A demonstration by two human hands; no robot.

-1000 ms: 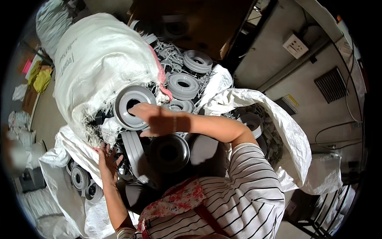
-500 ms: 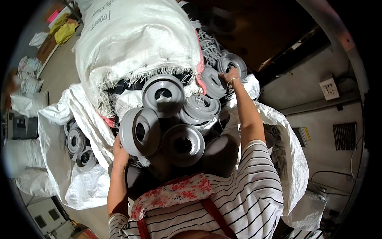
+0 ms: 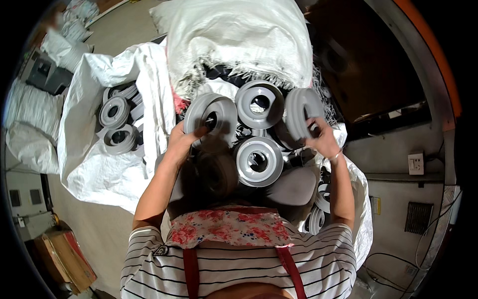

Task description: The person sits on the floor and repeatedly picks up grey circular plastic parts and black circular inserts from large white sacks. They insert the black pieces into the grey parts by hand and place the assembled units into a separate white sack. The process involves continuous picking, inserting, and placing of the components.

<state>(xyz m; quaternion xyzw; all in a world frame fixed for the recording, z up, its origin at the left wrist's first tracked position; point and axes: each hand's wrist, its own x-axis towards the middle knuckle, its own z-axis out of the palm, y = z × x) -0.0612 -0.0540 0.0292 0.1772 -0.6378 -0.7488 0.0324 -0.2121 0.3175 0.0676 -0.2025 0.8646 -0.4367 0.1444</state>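
Observation:
My left hand [image 3: 181, 140] grips the near left edge of a grey plastic ring [image 3: 197, 110], its thumb reaching in toward the centre hole. On the other side, my right hand [image 3: 324, 140] is closed on a second grey plastic ring [image 3: 296, 114], tilted on its edge. Between them lie another stepped grey ring [image 3: 244, 99] and, closer to me, one more grey ring [image 3: 245, 169] lying face up. A shadowed ring [image 3: 216, 174] sits near my lap. The fingers behind both held rings are partly hidden.
A big white woven sack [image 3: 239, 30] with a frayed mouth lies just beyond the rings. Open white sacks holding grey rings stand at left [image 3: 79, 114] and right [image 3: 362, 219]. A wall socket [image 3: 416, 163] and cables are at far right; a cardboard box [image 3: 67, 259] is at lower left.
My right hand has come back from the far right pile and now holds a ring close in. The left hand still grips a ring. The whole view has shifted.

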